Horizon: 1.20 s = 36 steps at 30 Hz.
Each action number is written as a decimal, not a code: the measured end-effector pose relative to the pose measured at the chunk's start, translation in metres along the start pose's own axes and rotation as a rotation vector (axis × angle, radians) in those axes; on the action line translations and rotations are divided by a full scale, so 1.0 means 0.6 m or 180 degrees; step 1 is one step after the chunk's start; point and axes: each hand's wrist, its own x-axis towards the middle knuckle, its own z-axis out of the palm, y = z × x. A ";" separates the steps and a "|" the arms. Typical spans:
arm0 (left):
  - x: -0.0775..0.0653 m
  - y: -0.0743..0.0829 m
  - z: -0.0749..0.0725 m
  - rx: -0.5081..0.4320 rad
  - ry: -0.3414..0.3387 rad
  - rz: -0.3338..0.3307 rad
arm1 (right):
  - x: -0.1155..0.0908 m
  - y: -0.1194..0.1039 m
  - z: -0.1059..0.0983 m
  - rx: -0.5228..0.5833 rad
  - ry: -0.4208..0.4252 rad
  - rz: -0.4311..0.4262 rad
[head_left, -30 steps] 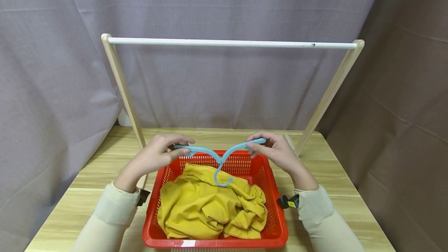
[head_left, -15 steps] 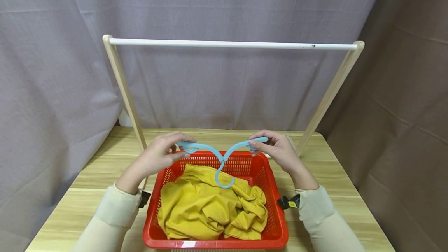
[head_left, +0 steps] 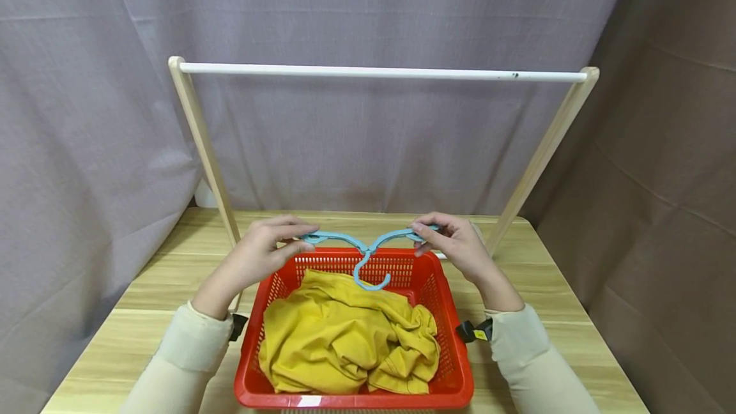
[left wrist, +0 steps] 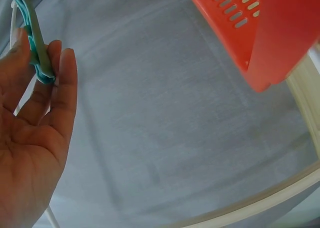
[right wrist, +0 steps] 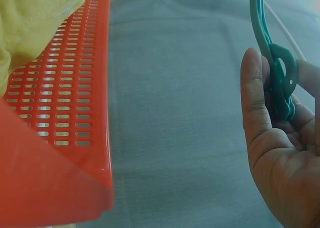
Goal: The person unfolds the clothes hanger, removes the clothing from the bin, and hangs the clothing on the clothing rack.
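Note:
A light blue clothes hanger (head_left: pixel 372 252) is held over the far side of a red basket (head_left: pixel 246 372), its hook curving toward the person. My left hand (head_left: pixel 267 248) pinches the tip of one arm between thumb and fingers; the left wrist view shows that hanger arm (left wrist: pixel 35 35) between the fingertips. The other arm's tip is gripped by my right hand (head_left: pixel 454 245), and the right wrist view shows a rounded loop on the hanger (right wrist: pixel 285 70) near the thumb. Crumpled yellow cloth (head_left: pixel 339 337) lies in the basket below.
Behind the basket stands a rack with a white rail (head_left: pixel 368 71) and slanted wooden legs (head_left: pixel 207 152) on either side. All of it rests on a wooden table (head_left: pixel 552 312). Grey curtains (head_left: pixel 368 5) hang behind, and a darker one (head_left: pixel 655 165) at the right.
The hanger's hook has tilted upward, away from the cloth, after dipping slightly. The hanger has shifted a little to the right, and the left fingers have changed their place on its tip.

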 end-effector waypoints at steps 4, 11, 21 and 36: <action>0.001 0.000 0.001 0.0098 0.0173 0.0017 | 0.001 0.003 0.001 0.0016 -0.0137 -0.0084; 0.002 -0.004 0.002 0.0115 0.0287 -0.0058 | -0.002 0.006 -0.002 -0.0039 -0.0242 -0.0169; 0.003 -0.001 0.003 -0.0030 0.0233 -0.0269 | -0.003 0.000 0.001 -0.0199 -0.0138 -0.0203; 0.005 0.003 0.006 -0.0100 0.0112 -0.0286 | -0.003 -0.017 0.012 -0.0844 -0.0003 -0.0196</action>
